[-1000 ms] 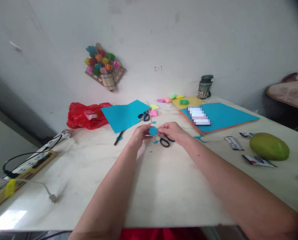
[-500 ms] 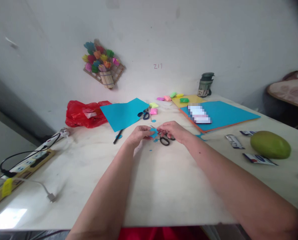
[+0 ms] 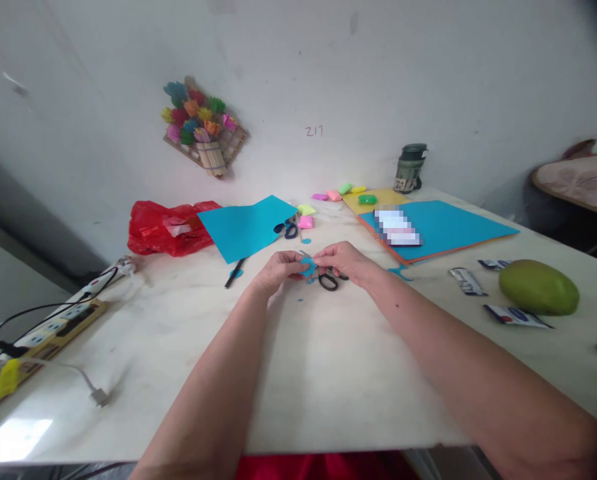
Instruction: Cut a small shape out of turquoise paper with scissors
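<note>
Near the middle of the table, my left hand (image 3: 281,270) pinches a small blue paper piece (image 3: 307,267) between thumb and fingers. My right hand (image 3: 344,261) is closed at the right edge of that same piece, its fingertips touching it. Black-handled scissors (image 3: 328,282) lie under and just in front of my right hand, their blades partly hidden by the fingers. Small blue scraps (image 3: 301,300) lie on the table below the hands. A blue paper shape (image 3: 306,241) lies behind them, near a second pair of scissors (image 3: 291,230).
A blue sheet (image 3: 248,227), a red bag (image 3: 171,230) and a black pen (image 3: 234,273) lie left. Stacked sheets (image 3: 453,223) carry a phone (image 3: 397,227). A green fruit (image 3: 538,287) and wrappers (image 3: 467,281) lie right. A power strip (image 3: 53,330) runs along the left edge.
The whole view has shifted slightly. My right fingertips have moved a little closer to my left hand at the paper piece; my left hand stays nearly the same.
</note>
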